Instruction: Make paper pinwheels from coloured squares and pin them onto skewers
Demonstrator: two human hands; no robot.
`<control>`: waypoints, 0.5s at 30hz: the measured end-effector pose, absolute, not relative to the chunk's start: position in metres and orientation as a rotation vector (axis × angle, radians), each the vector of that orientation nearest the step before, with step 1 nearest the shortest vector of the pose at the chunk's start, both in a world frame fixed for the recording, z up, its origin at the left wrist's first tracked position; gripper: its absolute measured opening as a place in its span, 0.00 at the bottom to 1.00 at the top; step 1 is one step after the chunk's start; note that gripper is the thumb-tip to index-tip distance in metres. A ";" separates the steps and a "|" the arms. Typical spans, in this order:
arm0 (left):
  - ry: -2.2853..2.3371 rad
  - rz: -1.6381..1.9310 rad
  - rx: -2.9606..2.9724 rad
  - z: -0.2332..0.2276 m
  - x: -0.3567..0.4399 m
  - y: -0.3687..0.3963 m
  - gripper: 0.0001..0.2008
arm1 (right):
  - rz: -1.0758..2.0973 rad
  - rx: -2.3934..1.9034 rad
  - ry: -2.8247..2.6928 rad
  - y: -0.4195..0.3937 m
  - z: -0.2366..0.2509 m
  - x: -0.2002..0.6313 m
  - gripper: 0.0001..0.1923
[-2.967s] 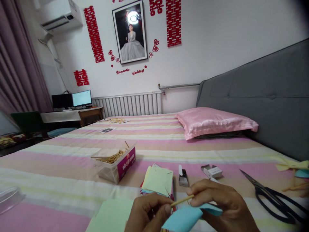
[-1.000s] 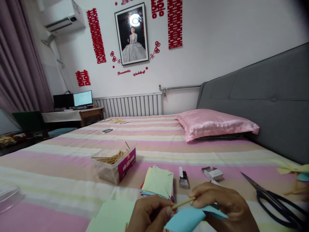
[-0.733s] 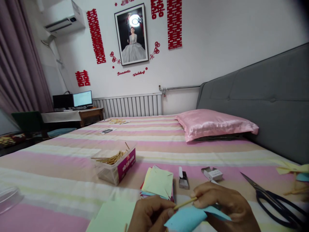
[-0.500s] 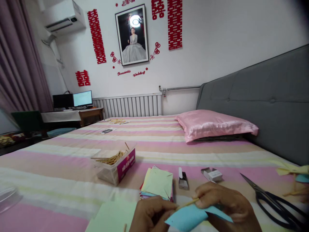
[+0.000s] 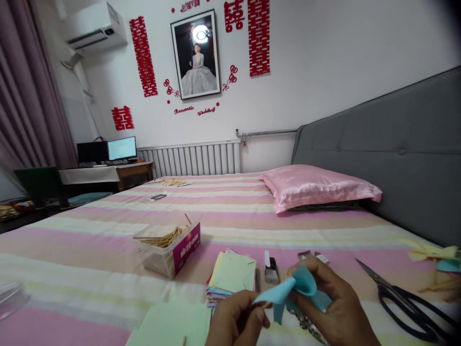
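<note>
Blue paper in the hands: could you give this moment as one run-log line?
left hand: pinches blue paper | right hand: curls same sheet | near: paper stack, stick box, scissors | surface: striped bed

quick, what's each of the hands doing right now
Left hand: closed, pinching the lower corner of the blue paper.
Right hand: closed around the same blue paper, curling its upper edge over.

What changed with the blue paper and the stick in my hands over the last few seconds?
The blue paper has been lifted and curled up over the wooden stick, which now barely shows. The right hand rose with it; the left hand still pinches the lower end. The scissors, paper stack and stick box stayed put.
</note>
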State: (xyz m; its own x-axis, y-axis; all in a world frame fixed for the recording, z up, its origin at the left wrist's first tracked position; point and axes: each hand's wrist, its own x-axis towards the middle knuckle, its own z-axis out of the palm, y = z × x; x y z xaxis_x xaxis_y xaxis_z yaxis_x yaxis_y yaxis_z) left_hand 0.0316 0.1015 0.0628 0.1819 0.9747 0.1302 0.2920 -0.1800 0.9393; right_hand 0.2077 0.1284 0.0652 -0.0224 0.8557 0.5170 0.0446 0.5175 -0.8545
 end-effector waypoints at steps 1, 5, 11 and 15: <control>1.261 1.039 1.657 0.061 0.032 0.103 0.14 | 0.832 -0.867 -1.445 0.129 0.065 0.208 0.08; 1.419 1.019 1.727 0.061 0.028 0.104 0.15 | 0.977 -0.925 -1.372 0.134 0.066 0.209 0.12; 1.316 1.093 1.445 0.064 0.023 0.103 0.14 | 0.955 -0.868 -1.201 0.138 0.067 0.214 0.15; 1.275 1.102 1.379 0.062 0.021 0.104 0.17 | 0.974 -0.945 -1.188 0.143 0.063 0.218 0.12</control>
